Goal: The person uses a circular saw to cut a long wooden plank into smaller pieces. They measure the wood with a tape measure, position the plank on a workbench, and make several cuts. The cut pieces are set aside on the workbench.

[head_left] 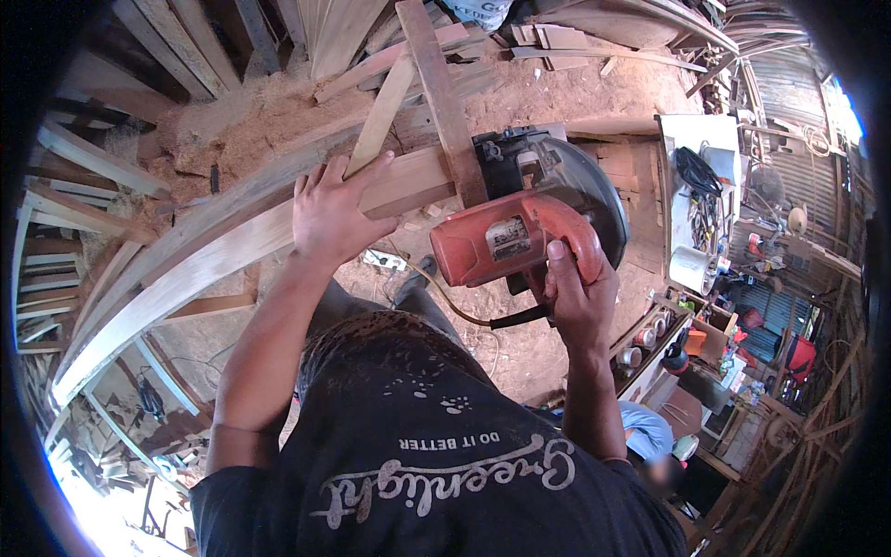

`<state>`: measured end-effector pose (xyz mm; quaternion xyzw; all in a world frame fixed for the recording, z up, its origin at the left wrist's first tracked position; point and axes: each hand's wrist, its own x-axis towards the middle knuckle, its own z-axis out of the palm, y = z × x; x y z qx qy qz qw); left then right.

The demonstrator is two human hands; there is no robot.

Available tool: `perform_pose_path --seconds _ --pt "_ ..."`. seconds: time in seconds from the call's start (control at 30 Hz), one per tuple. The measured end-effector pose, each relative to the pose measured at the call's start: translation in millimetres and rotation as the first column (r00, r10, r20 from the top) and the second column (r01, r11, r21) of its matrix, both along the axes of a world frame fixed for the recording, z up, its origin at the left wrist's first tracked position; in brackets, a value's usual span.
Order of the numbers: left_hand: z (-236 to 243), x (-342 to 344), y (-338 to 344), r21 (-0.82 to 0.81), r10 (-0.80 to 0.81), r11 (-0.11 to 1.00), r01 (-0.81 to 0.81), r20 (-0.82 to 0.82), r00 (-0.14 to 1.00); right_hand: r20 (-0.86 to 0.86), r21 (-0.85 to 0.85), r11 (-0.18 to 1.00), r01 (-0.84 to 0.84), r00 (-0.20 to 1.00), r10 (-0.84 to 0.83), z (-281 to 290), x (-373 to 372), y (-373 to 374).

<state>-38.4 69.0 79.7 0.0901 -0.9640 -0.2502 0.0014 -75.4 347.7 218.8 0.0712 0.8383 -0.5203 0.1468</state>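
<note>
My right hand (575, 292) grips the handle of a red circular saw (506, 237) with a dark blade guard (580, 181). The saw sits against a long pale wooden plank (213, 255) that runs from lower left toward the centre. My left hand (329, 213) presses flat on that plank, fingers spread, just left of the saw. A darker wooden board (444, 97) crosses the plank upright right beside the saw. A thin slat (382, 111) leans up from under my left fingers. A black cord (464, 311) trails from the saw toward my body.
Sawdust covers the ground (269, 121). Stacked timber (186, 42) lies at the top and left. A white bench (696, 176) with tools and a roll stands at right, with cans (645, 339) on a shelf below. A person in blue (645, 432) sits at lower right.
</note>
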Motion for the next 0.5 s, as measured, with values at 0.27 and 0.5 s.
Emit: perform_pose_path --seconds 0.27,0.5 --pt "4.8 -0.4 -0.7 0.012 0.000 1.000 -0.001 0.050 0.999 0.000 0.017 0.999 -0.043 0.999 0.043 0.6 -1.2 2.7" --pt "-0.6 1.5 -0.9 0.041 0.009 0.999 -0.009 0.006 1.000 0.000 0.021 0.999 -0.033 0.999 0.033 -5.4 0.1 9.1"
